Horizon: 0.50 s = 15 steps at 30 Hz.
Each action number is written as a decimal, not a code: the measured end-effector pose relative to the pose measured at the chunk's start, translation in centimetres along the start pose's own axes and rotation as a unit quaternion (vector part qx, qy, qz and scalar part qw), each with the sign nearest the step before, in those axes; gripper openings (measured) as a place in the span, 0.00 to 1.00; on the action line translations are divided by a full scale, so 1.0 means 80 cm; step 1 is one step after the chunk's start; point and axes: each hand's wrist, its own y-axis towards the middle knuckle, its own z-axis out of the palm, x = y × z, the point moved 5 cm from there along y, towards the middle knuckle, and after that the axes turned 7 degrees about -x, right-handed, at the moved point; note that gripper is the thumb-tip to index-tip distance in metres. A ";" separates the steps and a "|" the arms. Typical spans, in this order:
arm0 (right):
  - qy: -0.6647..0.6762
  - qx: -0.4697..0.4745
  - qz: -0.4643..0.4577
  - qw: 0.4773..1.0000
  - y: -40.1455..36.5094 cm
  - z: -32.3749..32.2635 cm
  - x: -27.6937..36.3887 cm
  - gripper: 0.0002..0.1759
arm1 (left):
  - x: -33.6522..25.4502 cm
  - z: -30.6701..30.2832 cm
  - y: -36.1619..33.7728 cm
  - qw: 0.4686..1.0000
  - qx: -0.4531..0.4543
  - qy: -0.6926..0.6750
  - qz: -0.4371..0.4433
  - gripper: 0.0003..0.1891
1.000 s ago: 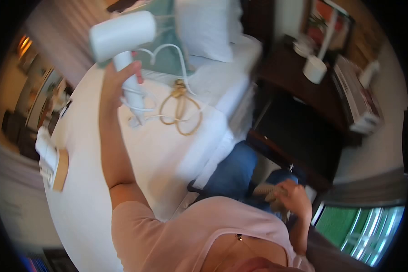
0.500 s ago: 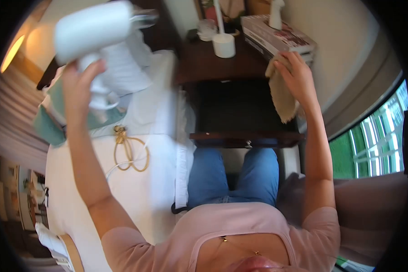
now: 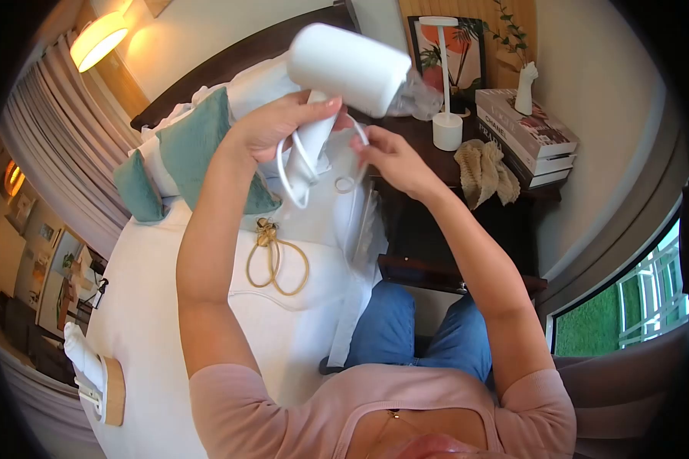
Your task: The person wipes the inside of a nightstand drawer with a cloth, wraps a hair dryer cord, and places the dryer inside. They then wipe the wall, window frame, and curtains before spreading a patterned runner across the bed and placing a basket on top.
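A white hair dryer [image 3: 348, 69] is held up over the bed, its clear nozzle pointing right. My left hand [image 3: 275, 126] is wrapped round its handle. Loops of white cord [image 3: 287, 172] hang about the handle. Close by on the right, my right hand [image 3: 394, 157] pinches a part of that cord. A crumpled beige cloth [image 3: 482, 172] drapes over the front edge of the dark nightstand [image 3: 406, 141], above its pulled-out drawer [image 3: 429, 274].
On the bed [image 3: 161, 298] lie a gold looped cord [image 3: 277, 264] and teal pillows [image 3: 195, 149]. A white lamp [image 3: 446, 130] and stacked books [image 3: 528, 134] stand on the nightstand. A wooden holder with white items [image 3: 113, 390] sits at the lower left.
My left hand has brought the hair dryer rightward toward the middle. My right hand has let go of the cloth, now on the nightstand edge, and moved left to the dryer's cord.
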 end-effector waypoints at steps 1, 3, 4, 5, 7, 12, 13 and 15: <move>0.031 0.003 0.025 0.999 0.001 -0.005 -0.005 0.21 | 0.002 -0.010 -0.004 0.999 -0.005 0.033 -0.007 0.25; 0.024 -0.051 0.024 0.998 -0.002 -0.021 -0.007 0.12 | 0.008 -0.033 -0.015 0.995 -0.017 0.097 -0.021 0.26; 0.002 -0.056 0.038 0.998 0.000 -0.026 -0.009 0.11 | 0.010 -0.039 -0.022 0.995 -0.028 0.092 -0.013 0.27; -0.072 -0.071 0.014 0.995 0.001 -0.032 -0.005 0.11 | 0.016 -0.046 -0.025 0.997 -0.034 0.067 0.001 0.28; -0.134 -0.107 0.005 0.985 0.005 -0.031 0.007 0.11 | 0.024 -0.059 -0.029 0.998 -0.044 0.018 0.029 0.28; -0.264 -0.136 -0.043 0.954 0.004 -0.059 0.020 0.15 | 0.031 -0.076 -0.061 0.993 -0.091 -0.077 -0.015 0.23; -0.286 -0.111 -0.046 0.951 -0.002 -0.052 0.037 0.15 | 0.039 -0.081 -0.061 0.993 -0.108 -0.034 -0.031 0.23; -0.327 -0.059 -0.050 0.942 -0.018 -0.034 0.071 0.15 | 0.062 -0.095 -0.060 0.986 -0.142 0.053 -0.067 0.25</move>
